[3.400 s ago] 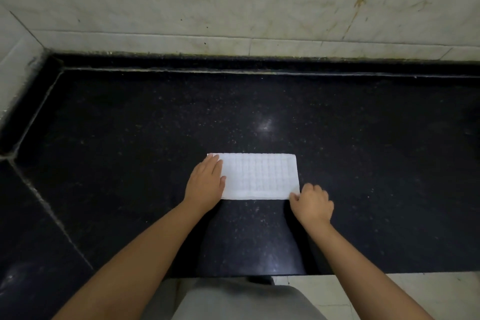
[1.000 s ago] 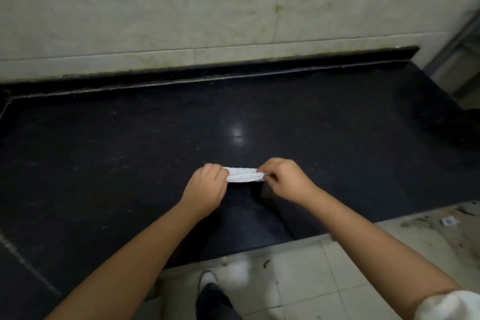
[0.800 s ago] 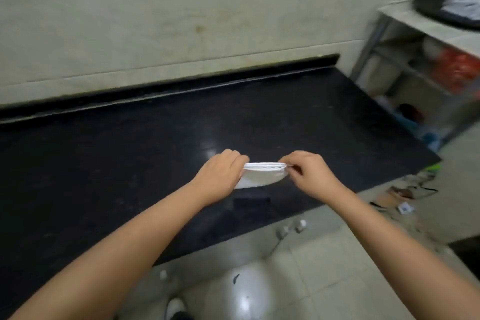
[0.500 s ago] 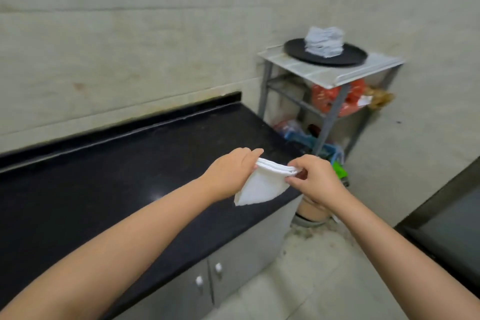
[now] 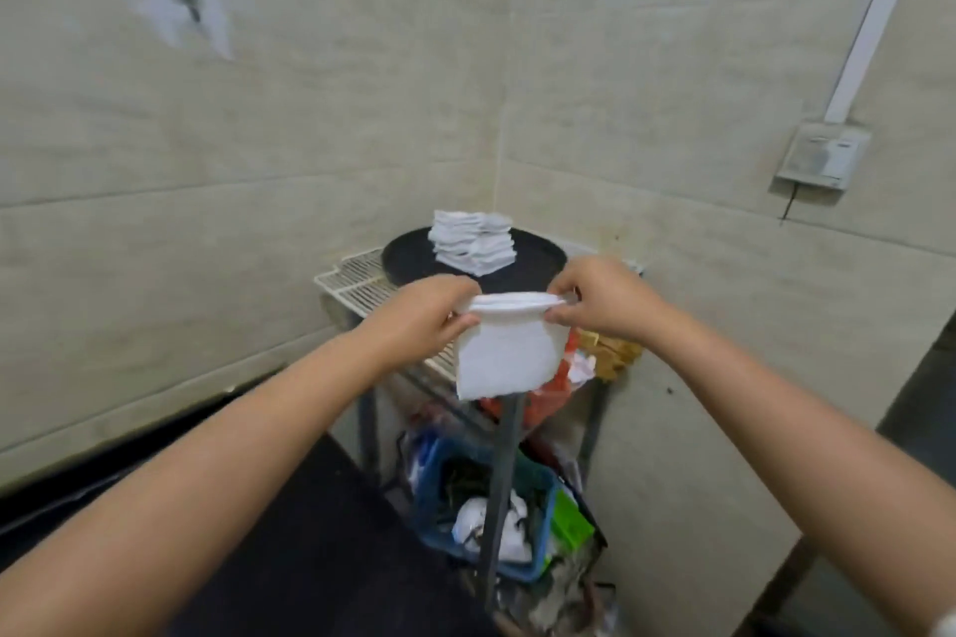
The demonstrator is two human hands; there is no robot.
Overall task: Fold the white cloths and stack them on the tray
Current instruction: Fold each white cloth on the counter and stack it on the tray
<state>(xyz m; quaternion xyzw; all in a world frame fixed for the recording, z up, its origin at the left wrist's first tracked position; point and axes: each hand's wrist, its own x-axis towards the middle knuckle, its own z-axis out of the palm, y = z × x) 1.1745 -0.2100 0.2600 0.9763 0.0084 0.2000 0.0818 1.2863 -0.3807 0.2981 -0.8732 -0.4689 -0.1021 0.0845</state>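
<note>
A folded white cloth (image 5: 504, 352) hangs in the air between my hands. My left hand (image 5: 421, 318) pinches its upper left corner and my right hand (image 5: 602, 297) pinches its upper right corner. Just beyond them a round black tray (image 5: 408, 256) sits on a wire rack. A stack of several folded white cloths (image 5: 473, 241) stands on the tray, slightly uneven. The held cloth is in front of the tray's near rim and below the stack's height.
The white wire rack (image 5: 352, 282) stands in a room corner on grey legs. Under it are a red bag (image 5: 548, 393) and a blue basket (image 5: 465, 497) of clutter. The black counter (image 5: 289, 548) lies at lower left. A wall socket (image 5: 822, 155) is at right.
I have turned right, away from the counter, with the folded cloth held in both hands. The tray and its stack are now close, straight ahead behind the cloth.
</note>
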